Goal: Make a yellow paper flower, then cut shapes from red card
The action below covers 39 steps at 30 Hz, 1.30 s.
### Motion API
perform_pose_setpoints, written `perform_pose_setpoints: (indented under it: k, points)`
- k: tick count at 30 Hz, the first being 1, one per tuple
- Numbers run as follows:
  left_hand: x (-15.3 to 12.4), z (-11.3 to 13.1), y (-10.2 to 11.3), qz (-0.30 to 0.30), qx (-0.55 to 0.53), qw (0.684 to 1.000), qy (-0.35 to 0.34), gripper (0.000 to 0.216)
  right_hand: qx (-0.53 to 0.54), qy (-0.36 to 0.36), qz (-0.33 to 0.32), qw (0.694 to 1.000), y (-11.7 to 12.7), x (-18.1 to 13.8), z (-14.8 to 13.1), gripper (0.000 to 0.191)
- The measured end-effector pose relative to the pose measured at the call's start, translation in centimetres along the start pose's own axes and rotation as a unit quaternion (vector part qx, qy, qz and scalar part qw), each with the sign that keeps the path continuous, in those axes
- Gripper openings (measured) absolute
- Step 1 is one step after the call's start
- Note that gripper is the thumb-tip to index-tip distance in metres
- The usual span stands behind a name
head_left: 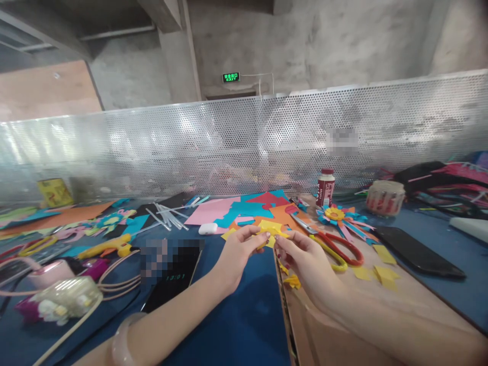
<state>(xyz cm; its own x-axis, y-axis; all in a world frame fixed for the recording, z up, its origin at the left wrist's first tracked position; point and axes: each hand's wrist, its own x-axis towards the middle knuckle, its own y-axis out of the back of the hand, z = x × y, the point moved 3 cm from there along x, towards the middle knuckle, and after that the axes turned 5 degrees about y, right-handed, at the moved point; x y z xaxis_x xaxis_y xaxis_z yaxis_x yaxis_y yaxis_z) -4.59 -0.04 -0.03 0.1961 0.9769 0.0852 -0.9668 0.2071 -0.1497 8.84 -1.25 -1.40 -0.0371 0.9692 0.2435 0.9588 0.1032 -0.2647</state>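
Above the front of the table, my left hand point(238, 254) pinches a small piece of yellow paper point(270, 233) between thumb and fingers. My right hand point(305, 256) has its thumb and fingertips closed on the right side of that piece. The fingers cover part of the paper, so its exact folded shape is unclear. Below the right hand lie small folded yellow pieces point(293, 281). Several yellow paper squares point(386, 277) are scattered farther right. Scissors point(343, 249) with red and yellow handles rest just beyond my right hand, near a multicoloured paper flower point(333, 215).
Coloured paper sheets point(213, 211) and glue sticks point(168, 216) lie at the back. A yellow glue gun point(109, 247), cables and a phone point(173, 274) are on the left. Right stand a bottle point(325, 189), a jar point(385, 198) and a black phone point(419, 252). A perforated metal screen point(171, 147) borders the table.
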Motion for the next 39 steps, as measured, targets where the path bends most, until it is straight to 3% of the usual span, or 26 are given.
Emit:
perform_pose_setpoints:
  k: [16,31,39]
  points:
    - [0.01,0.12,-0.06,0.015,0.045,0.999,-0.004,0.019,-0.002,0.0,0.013,1.0,-0.06,-0.14,0.33,0.027]
    - [0.14,0.77,0.54,0.012,0.192,0.979,-0.071,0.019,-0.034,0.019,0.005,0.999,0.08,-0.29,-0.08,0.03]
    - [0.14,0.74,0.35,0.01,0.168,0.983,-0.073,0.017,-0.031,0.027,0.004,0.999,-0.13,-0.28,0.16,0.032]
